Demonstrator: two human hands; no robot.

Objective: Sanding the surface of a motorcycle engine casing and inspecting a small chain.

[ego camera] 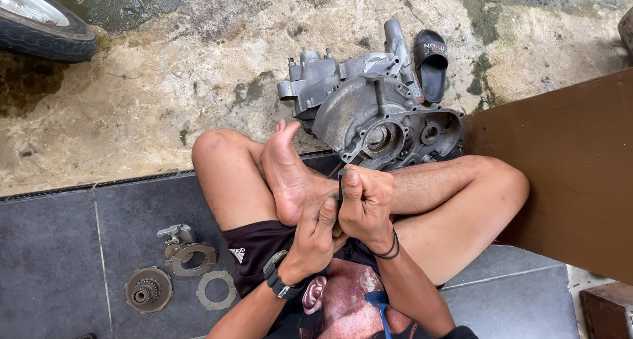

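Note:
I sit cross-legged on dark floor tiles. My left hand (315, 232) and my right hand (364, 204) are pressed together over my lap, both closed around a small dark part (341, 183) whose tip sticks up between the thumbs. I cannot make out what the part is. Just beyond my hands lies a grey metal engine casing (372, 111) on the floor, with round openings facing up.
Clutch parts lie on the tiles at my left: a geared hub (148, 289), a flat ring (217, 290) and a ring with a lever (187, 254). A black sandal (432, 62) lies past the casing. A tyre (46, 29) is top left, a brown board (567, 167) at right.

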